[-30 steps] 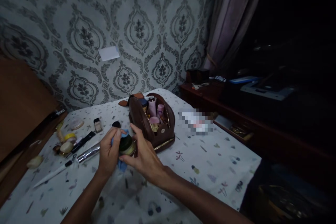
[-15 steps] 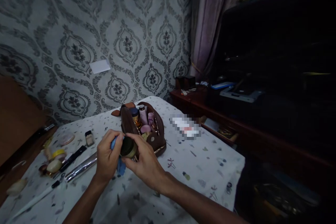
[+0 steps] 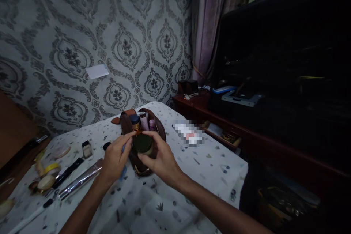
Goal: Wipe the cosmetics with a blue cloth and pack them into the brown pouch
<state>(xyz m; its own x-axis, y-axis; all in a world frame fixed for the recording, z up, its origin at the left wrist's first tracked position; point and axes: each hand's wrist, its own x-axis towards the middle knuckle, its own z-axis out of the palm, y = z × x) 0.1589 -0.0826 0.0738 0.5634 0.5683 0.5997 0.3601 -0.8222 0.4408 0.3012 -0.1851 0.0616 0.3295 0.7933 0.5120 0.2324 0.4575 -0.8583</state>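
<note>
My right hand (image 3: 161, 159) grips a small round jar (image 3: 142, 144) with a dark green lid and holds it over the open brown cosmetics bag (image 3: 159, 131). My left hand (image 3: 115, 159) is closed on a blue cloth (image 3: 123, 170), with its fingertips touching the jar's left side. Several bottles and pots stand upright inside the bag behind the jar. The bag's front is hidden behind both hands.
Loose cosmetics lie on the patterned tablecloth (image 3: 192, 175) at the left: a silver tube (image 3: 79, 182), a black stick (image 3: 68, 172), a yellow-lidded pot (image 3: 51, 168), a small square bottle (image 3: 87, 149). A dark wooden cabinet (image 3: 246, 131) stands at the right, and a patterned wall is behind.
Both hands have lifted the jar up and toward the bag's opening. The blue cloth now hangs lower from my left hand. The camera has swung a little to the right.
</note>
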